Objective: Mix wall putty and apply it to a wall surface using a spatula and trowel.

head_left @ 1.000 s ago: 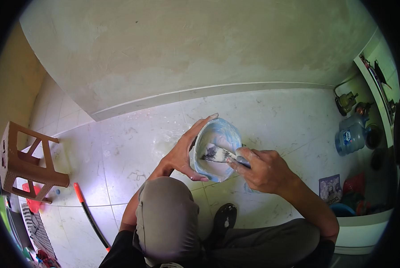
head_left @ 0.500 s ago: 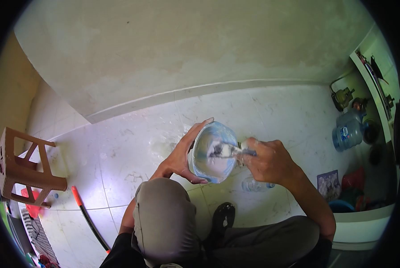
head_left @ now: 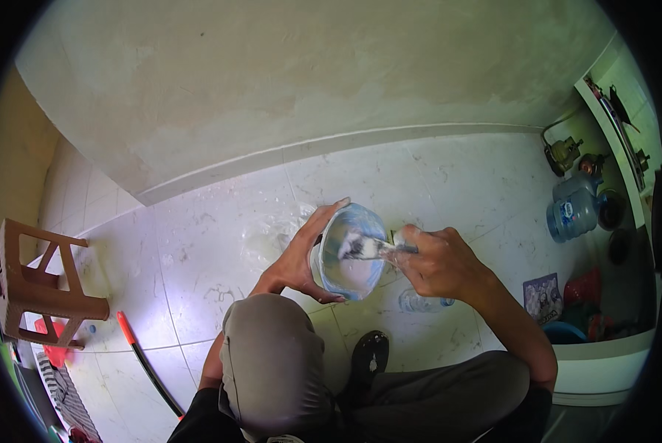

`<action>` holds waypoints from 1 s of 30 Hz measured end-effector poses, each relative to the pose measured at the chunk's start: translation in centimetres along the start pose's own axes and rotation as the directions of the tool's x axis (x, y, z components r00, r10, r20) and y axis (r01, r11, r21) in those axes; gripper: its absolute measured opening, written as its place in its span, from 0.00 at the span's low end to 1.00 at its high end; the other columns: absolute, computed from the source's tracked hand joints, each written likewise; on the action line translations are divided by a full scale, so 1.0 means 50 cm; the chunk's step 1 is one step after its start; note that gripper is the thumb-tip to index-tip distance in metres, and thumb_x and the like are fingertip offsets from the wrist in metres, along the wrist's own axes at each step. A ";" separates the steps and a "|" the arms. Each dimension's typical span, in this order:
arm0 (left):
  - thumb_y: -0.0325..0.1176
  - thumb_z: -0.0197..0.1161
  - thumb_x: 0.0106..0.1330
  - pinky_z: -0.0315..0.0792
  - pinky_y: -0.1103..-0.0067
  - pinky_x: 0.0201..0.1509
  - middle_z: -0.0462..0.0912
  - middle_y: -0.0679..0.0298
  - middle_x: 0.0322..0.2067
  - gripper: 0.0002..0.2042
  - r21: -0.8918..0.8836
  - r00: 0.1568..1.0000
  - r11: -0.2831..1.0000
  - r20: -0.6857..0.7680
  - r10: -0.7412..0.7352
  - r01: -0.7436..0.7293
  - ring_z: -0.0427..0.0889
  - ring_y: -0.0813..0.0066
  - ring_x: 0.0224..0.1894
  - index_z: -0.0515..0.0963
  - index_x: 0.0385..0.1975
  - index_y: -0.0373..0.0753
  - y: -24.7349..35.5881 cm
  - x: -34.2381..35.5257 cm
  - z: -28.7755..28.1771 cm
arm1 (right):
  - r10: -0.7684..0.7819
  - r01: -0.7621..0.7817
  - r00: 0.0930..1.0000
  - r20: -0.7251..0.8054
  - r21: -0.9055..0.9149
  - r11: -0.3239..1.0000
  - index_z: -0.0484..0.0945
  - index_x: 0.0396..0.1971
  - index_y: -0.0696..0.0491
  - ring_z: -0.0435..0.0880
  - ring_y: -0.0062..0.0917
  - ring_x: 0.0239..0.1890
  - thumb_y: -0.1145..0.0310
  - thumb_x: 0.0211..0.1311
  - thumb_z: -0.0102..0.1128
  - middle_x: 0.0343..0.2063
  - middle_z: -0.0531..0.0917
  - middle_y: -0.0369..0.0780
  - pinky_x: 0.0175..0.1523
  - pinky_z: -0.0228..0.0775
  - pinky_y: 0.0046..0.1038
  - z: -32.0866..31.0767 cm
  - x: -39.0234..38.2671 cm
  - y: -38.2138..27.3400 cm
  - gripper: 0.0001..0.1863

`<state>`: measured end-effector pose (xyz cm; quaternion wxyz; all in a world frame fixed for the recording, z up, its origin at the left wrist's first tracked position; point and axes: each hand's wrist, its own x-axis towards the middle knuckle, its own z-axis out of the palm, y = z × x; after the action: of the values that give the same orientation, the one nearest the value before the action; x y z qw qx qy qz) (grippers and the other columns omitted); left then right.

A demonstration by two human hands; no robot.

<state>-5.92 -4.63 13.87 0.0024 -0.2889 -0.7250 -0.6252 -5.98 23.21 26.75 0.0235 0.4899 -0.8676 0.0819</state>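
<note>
A pale blue tub [head_left: 368,281] with thick white paste inside is held tilted in my left hand [head_left: 301,258], thumb and fingers spread around its near side. My right hand [head_left: 441,266] grips a paintbrush [head_left: 396,251] whose bristles, coated in white and dark smears, are down inside the tub. A clear plastic bottle [head_left: 423,300] lies on the floor below my right hand. Crumpled clear plastic [head_left: 261,240] lies on the tiles left of the tub. My grey-trousered knee is below both hands.
A brown plastic stool [head_left: 57,295] and an orange-and-black rod [head_left: 150,369] are on the left. A bare plastered wall [head_left: 316,74] rises ahead. At the right, large water bottles [head_left: 571,218], a gas regulator or cylinder top [head_left: 563,153], a purple packet [head_left: 541,299] and a blue basin [head_left: 563,332] sit by a white counter.
The brush's handle has swung to lie more level, and the tub and both hands sit slightly further left in view. The bottle under my right hand has come into sight.
</note>
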 end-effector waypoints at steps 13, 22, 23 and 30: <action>0.44 0.88 0.21 0.62 0.63 0.78 0.68 0.52 0.71 0.71 -0.087 1.000 0.996 -0.030 -0.010 0.007 0.69 0.51 0.72 0.58 0.79 0.39 -0.021 -0.009 0.002 | -0.049 0.044 0.995 0.081 0.059 0.997 0.90 0.45 0.51 0.86 0.34 0.24 0.75 0.56 0.65 0.41 0.82 0.47 0.27 0.78 0.36 0.009 0.000 -0.013 0.16; 0.44 0.89 0.24 0.63 0.61 0.78 0.67 0.51 0.71 0.70 0.006 0.998 0.998 0.019 0.063 -0.063 0.68 0.50 0.72 0.58 0.79 0.40 -0.010 -0.011 0.012 | -0.084 0.078 0.993 0.088 0.067 0.995 0.91 0.45 0.51 0.86 0.34 0.25 0.75 0.56 0.65 0.41 0.82 0.49 0.28 0.78 0.36 0.006 0.003 -0.020 0.16; 0.44 0.89 0.24 0.62 0.61 0.78 0.67 0.51 0.71 0.70 -0.016 0.999 0.999 0.010 0.045 -0.045 0.68 0.50 0.72 0.57 0.79 0.40 -0.014 -0.013 0.012 | -0.075 0.070 0.992 0.105 0.052 0.996 0.90 0.45 0.51 0.86 0.34 0.24 0.74 0.55 0.65 0.42 0.82 0.49 0.28 0.78 0.35 -0.001 0.002 -0.019 0.17; 0.43 0.89 0.24 0.62 0.60 0.78 0.64 0.51 0.75 0.70 0.050 0.993 0.995 0.085 0.087 -0.091 0.66 0.48 0.74 0.57 0.79 0.41 -0.008 -0.005 0.018 | -0.015 0.015 0.999 -0.030 0.003 1.000 0.91 0.40 0.52 0.86 0.35 0.23 0.73 0.53 0.66 0.41 0.83 0.49 0.28 0.79 0.37 0.015 0.013 -0.015 0.14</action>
<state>-5.57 -3.96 13.23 0.0078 -0.3466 -0.7274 -0.5922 -5.63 22.16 26.17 0.0364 0.4953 -0.8632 0.0904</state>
